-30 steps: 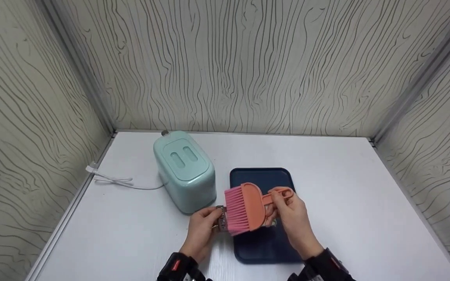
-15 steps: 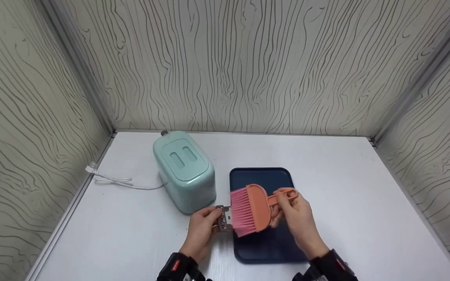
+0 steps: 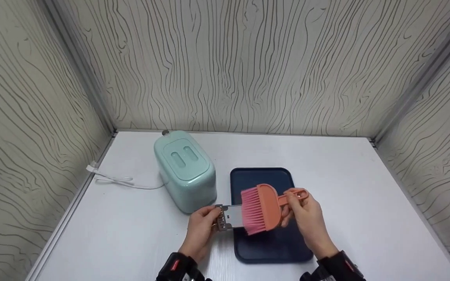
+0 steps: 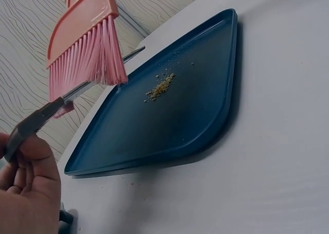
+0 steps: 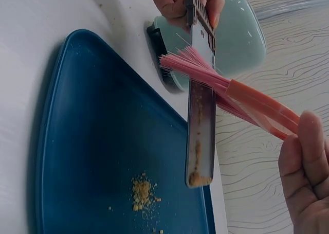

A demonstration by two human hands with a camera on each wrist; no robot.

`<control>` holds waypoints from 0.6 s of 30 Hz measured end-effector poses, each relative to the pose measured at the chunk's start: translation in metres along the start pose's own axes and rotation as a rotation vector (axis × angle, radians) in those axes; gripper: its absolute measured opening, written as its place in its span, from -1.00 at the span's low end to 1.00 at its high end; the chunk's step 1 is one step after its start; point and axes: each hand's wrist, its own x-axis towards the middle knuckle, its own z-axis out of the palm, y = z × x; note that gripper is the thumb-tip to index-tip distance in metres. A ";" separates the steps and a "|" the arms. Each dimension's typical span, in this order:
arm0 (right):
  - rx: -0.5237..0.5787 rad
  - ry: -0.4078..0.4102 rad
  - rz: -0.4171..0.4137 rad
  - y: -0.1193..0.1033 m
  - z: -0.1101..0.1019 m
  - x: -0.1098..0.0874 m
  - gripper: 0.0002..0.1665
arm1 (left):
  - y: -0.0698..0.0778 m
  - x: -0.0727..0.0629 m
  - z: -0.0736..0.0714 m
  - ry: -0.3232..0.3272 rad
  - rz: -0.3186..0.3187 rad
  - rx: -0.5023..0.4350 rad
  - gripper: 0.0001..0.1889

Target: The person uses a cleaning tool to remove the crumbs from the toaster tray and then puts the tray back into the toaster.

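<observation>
My left hand (image 3: 200,229) pinches the dark slotted end of a metal crumb tray (image 3: 233,216), holding it out over the left edge of a dark blue tray (image 3: 272,249). In my right hand (image 3: 306,216) is the handle of a small orange hand brush (image 3: 270,207) with pink bristles. The bristles (image 5: 193,67) lie across the crumb tray. Brown crumbs (image 5: 199,178) line the metal and gather at its far end. A small heap of crumbs (image 4: 160,87) sits on the blue tray below, with finer bits scattered around it.
A mint-green toaster (image 3: 186,171) stands to the left of the blue tray, just beyond my left hand. Its white cord (image 3: 125,182) runs to the left edge of the white table (image 3: 338,175). Patterned panels (image 3: 225,66) enclose the back and both sides.
My right hand has drawn the brush rightward along the crumb tray, uncovering more of its metal surface. My left hand has stayed in place with its grip on the crumb tray.
</observation>
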 end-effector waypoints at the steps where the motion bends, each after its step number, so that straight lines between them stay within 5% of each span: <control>1: -0.003 0.007 0.003 0.001 -0.002 0.001 -0.71 | 0.000 0.000 0.000 -0.003 0.002 -0.007 -0.66; 18: -0.092 0.087 0.023 0.008 -0.036 0.004 -0.65 | 0.001 -0.001 -0.003 -0.003 0.040 -0.036 -0.65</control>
